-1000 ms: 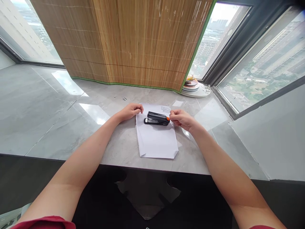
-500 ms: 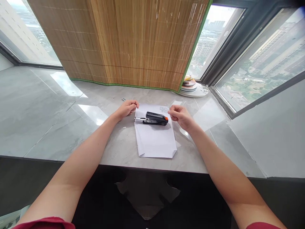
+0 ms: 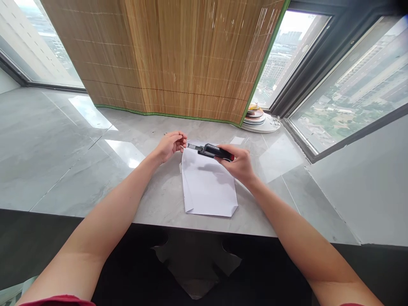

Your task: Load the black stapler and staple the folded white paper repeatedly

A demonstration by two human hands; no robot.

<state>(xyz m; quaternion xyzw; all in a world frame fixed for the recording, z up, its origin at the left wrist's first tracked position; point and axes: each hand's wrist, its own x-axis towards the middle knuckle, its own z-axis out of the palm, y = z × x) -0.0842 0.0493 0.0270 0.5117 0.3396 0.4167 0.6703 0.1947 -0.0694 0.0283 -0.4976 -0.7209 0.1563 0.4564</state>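
Observation:
My right hand [image 3: 237, 161] is wrapped round the back of a black stapler [image 3: 213, 151] with a red part at its rear, held above the paper. A silvery metal tray sticks out of the stapler's front and points left. My left hand [image 3: 174, 145] is just left of that tray's tip, its fingers loosely curled and a little apart, with nothing visible in them. Whether the fingertips touch the tray I cannot tell. Under the stapler lie white sheets of paper [image 3: 208, 191] with folded lower corners, on the grey tiled counter [image 3: 156, 195].
Small dark bits [image 3: 165, 134] lie behind my left hand, partly hidden by it. A stack of plates [image 3: 255, 119] stands at the back right on a white board. A bamboo blind [image 3: 178, 59] hangs along the back, and windows [image 3: 353, 85] flank it.
My right hand has taken hold of the stapler and lifted it off the paper, its front slightly raised. My left hand has loosened its fingers and stays near the tray's tip.

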